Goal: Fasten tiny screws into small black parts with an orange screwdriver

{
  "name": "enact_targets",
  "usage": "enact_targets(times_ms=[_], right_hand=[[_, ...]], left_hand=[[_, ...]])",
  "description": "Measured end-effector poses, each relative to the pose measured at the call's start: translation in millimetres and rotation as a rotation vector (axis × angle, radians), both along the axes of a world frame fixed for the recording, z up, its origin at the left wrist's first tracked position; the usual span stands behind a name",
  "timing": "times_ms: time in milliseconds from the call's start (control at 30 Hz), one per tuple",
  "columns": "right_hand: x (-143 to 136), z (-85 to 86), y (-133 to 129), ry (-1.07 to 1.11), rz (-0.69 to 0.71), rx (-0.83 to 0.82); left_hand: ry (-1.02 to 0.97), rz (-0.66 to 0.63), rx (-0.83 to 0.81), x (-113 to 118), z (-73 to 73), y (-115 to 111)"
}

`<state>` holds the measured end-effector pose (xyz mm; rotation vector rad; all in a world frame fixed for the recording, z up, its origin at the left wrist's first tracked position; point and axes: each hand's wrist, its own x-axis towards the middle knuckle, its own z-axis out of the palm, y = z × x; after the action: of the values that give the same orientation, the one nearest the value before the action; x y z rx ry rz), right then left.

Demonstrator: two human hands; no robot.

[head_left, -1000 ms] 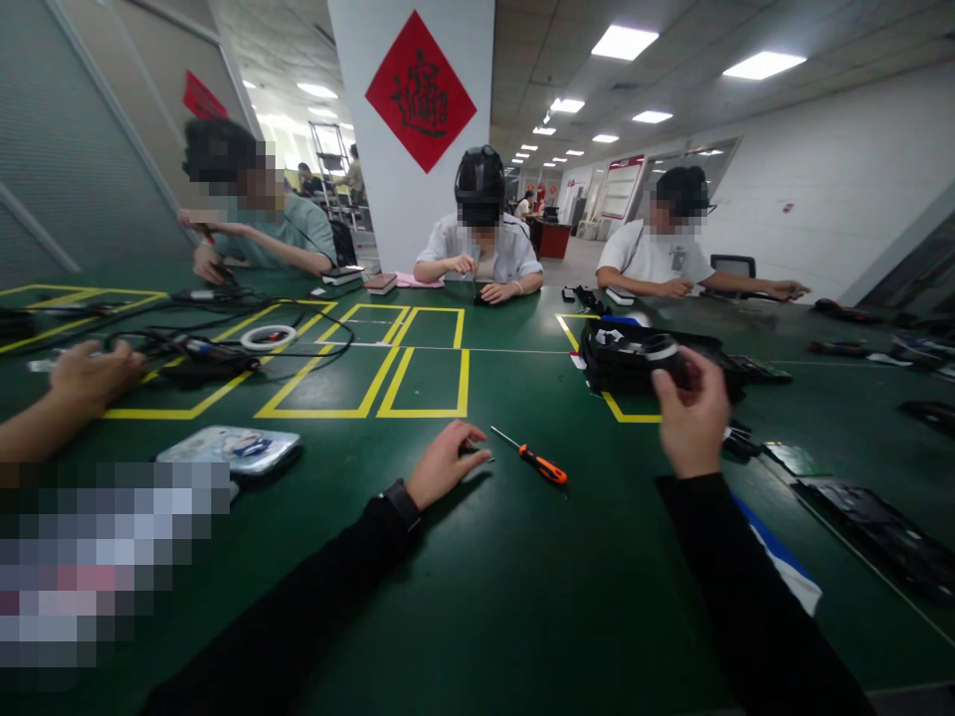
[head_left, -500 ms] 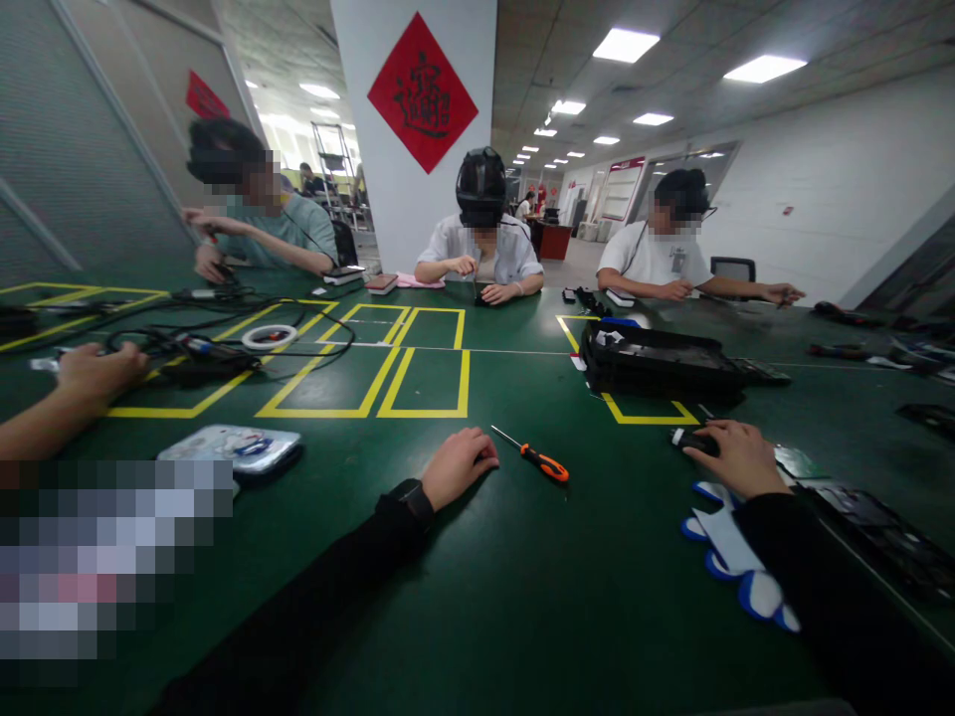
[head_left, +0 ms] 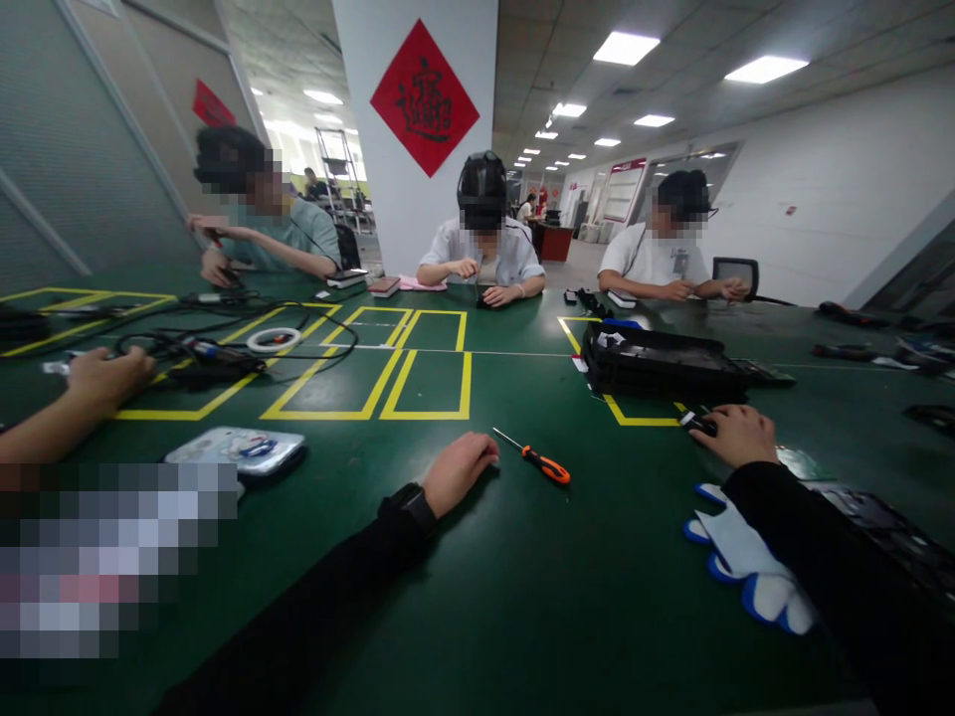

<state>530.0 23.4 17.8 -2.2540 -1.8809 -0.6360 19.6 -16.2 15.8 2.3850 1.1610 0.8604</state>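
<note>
My left hand [head_left: 461, 471] rests on the green table, its fingers curled together; whether anything is under them is hidden. Just right of it lies a screwdriver [head_left: 547, 465] with an orange and black handle, its shaft pointing up and left. Over at the right, my right hand [head_left: 740, 436] has its fingers around a small black object with a white end [head_left: 696, 423]. Beneath my right forearm is a white and blue glove [head_left: 738, 545]. The black tray [head_left: 657, 363] stands beyond my right hand.
A phone [head_left: 243, 452] lies left of my left hand. Another person's hand [head_left: 111, 378] is among black cables [head_left: 198, 363] at the left. Three people sit across the table [head_left: 522, 388]. Electronic parts [head_left: 887, 527] lie at the right edge.
My right hand has moved slightly forward with the small black object. My left hand is almost unchanged. The person at the back right has drawn an outstretched hand inward.
</note>
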Motion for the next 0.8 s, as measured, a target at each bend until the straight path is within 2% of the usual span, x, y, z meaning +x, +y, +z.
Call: enact_targets(times_ms=[300,433,533,600,633,700,767,800], right_hand=[[5.7,4.3,-2.9,0.071,-0.018,-0.01],[-13.3,21.6,-8.1,0.151,-0.037,0.079],[-60.9,48.2,-18.9,0.254,0.097,0.266],[-110.3,66.7,-31.9,0.373,0.321,0.276],[-138.6,74.2,-39.6,0.455,0.458,0.229],[-197.1,83.1,-54.6,0.604,0.733,-0.04],[-250.6,82.2,-65.0,0.744,0.948,-0.299],[-273.3,78.6,-67.3,0.811,1.013,-0.322]], left_hand=[[-0.319,-0.014,-0.089,1.2,-3.4,1.0],[-0.358,0.011,-0.113,2.5,0.0,-1.1],[-0.369,0.032,-0.159,3.4,1.7,-2.5],[-0.39,0.042,-0.206,4.7,1.9,-3.5],[-0.406,0.038,-0.235,5.7,2.0,-4.2],[-0.443,0.004,-0.295,8.3,2.8,-6.5],[-0.487,-0.048,-0.342,10.9,4.5,-10.1],[-0.509,-0.073,-0.357,11.8,5.5,-12.2]])
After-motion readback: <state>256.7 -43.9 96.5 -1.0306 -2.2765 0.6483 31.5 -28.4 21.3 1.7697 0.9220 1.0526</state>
